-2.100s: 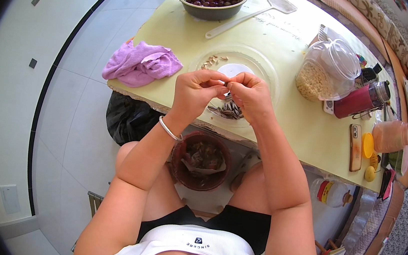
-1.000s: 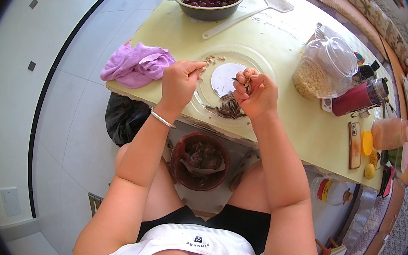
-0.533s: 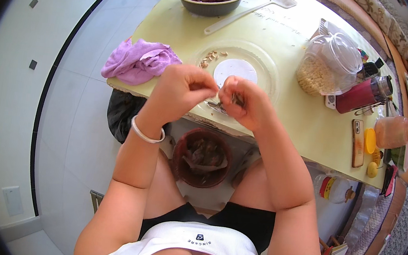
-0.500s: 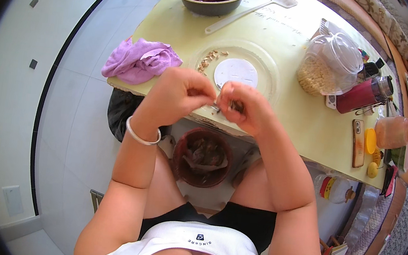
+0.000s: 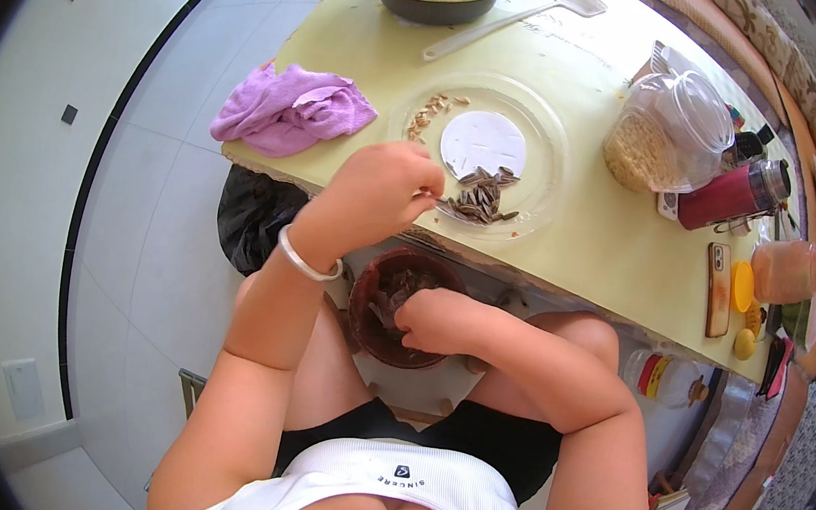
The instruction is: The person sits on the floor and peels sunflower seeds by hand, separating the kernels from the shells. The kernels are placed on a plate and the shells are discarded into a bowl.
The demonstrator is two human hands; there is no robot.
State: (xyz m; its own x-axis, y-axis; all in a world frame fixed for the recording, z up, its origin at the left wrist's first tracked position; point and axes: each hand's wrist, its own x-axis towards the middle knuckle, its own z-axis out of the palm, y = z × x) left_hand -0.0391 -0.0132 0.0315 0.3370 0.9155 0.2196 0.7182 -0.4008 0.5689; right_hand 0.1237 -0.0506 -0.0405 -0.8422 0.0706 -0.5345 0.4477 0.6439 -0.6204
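My left hand [image 5: 382, 195] is closed in a pinch at the near left edge of a clear round plate [image 5: 552, 161]; whatever is between its fingertips is too small to name. Right beside those fingertips lies a pile of striped sunflower seeds [image 5: 480, 201], partly over a white paper disc [image 5: 486, 141]. Pale shelled kernels [image 5: 424, 116] are scattered on the plate's far left side. Lower down, my right hand [image 5: 441, 321] hangs over the reddish-brown bucket [image 5: 358, 315] between my knees. Its fingers are curled together and point down, their contents hidden.
A purple cloth [image 5: 293, 111] lies left of the plate. Behind stand a basket of dark grapes [image 5: 434, 4] and a white spatula [image 5: 494, 29]. To the right are a clear jar [image 5: 657, 147], a dark red flask [image 5: 731, 198] and a phone [image 5: 717, 290].
My right hand has left the plate and dropped toward me over the bucket, uncovering the sunflower seeds. My left hand stays pinched near the plate, only slightly shifted.
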